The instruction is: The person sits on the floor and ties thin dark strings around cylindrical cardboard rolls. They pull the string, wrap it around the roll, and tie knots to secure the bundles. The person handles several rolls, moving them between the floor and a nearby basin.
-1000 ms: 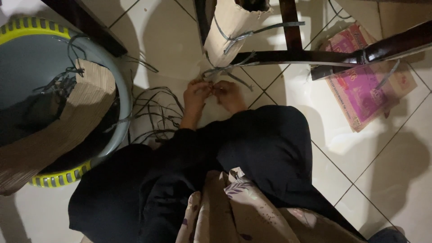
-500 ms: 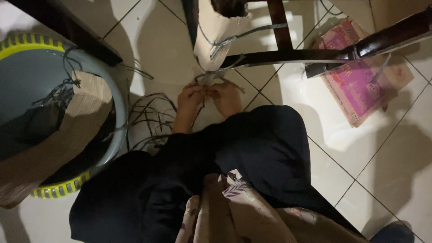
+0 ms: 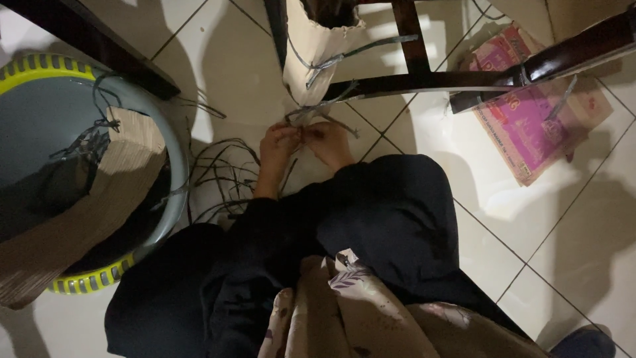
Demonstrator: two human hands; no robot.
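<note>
both hands are meeting over the tiled floor (image 3: 218,59) — the left hand (image 3: 278,147) and right hand (image 3: 326,142) are pinching the same thin grey strips (image 3: 311,114) between their fingertips, just below a cardboard tube (image 3: 315,50) bound with more strips. loose strips (image 3: 222,179) are lying just left of the wrists, beside a grey basin (image 3: 59,119) holding cardboard — a pink box (image 3: 540,122) is lying well off to the right under a dark chair leg (image 3: 563,56).
</note>
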